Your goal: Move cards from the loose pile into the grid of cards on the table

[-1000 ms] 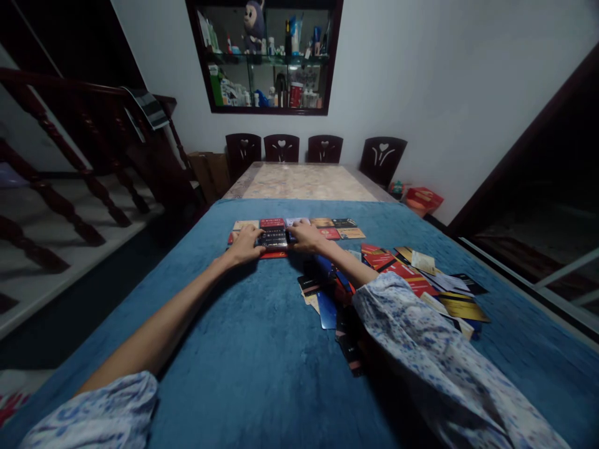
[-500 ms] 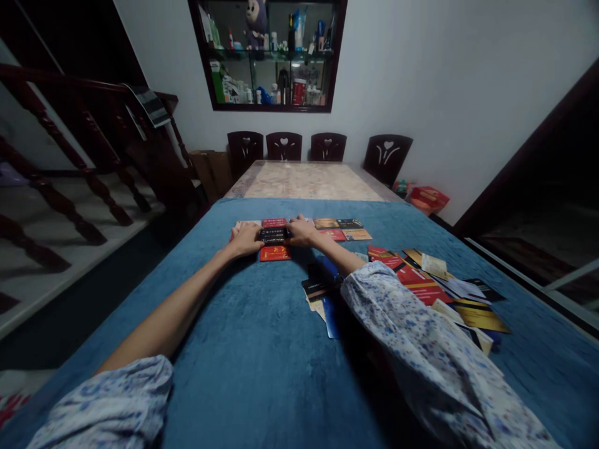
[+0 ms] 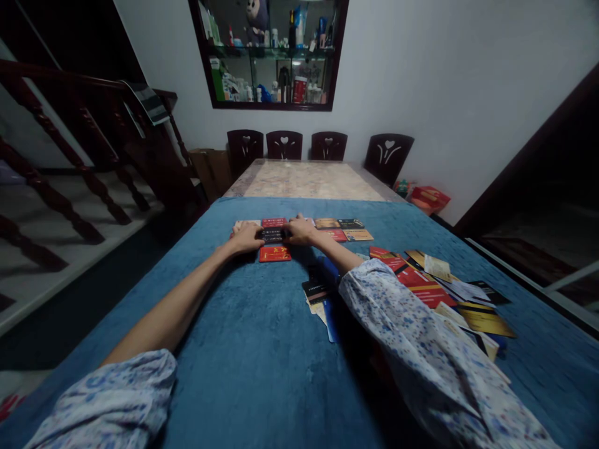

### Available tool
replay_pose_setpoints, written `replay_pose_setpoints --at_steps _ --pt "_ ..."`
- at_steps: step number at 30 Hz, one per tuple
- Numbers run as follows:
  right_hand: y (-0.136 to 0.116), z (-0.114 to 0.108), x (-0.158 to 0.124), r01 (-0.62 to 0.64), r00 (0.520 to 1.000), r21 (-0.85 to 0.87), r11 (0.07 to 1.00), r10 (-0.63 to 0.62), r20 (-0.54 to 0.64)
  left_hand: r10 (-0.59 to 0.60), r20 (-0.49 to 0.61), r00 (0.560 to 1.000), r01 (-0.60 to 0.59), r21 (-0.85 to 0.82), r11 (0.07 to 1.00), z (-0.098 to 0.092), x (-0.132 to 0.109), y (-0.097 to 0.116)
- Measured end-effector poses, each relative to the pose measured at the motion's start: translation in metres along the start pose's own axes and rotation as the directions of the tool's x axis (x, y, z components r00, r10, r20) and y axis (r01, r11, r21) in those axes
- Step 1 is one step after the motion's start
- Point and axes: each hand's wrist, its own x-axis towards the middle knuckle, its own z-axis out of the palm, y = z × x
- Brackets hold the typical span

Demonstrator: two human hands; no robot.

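Across the far middle of the blue cloth [image 3: 243, 349], the left hand [image 3: 244, 238] and right hand [image 3: 299, 231] are pinching a black card [image 3: 274, 235] by its two short ends, fingers pressed together, seemingly so that it is lying square with the laid-out rows of cards [image 3: 358, 234]. It is sitting flat just beyond a red card [image 3: 275, 253], while a loose pile [image 3: 421, 284] is lying well apart to the right, within easy reach.
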Motion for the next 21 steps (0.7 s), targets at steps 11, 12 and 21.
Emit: replay_pose_setpoints --at_steps 11,12,21 --pt "0.0007 0.0036 0.0016 0.004 1.0 -0.009 1.0 -0.005 -0.028 0.054 -0.005 0.999 -0.054 -0.03 0.998 0.0063 0.0023 -0.0075" --pt "0.0003 0.0035 0.0014 0.002 1.0 -0.008 1.0 -0.002 -0.031 0.053 -0.003 0.999 -0.053 -0.033 0.998 0.0062 0.0018 -0.0073" --pt "-0.0012 0.0036 0.0 0.007 0.999 -0.007 1.0 -0.008 -0.042 0.06 0.005 0.998 -0.059 -0.042 0.997 0.004 -0.0011 -0.0047"
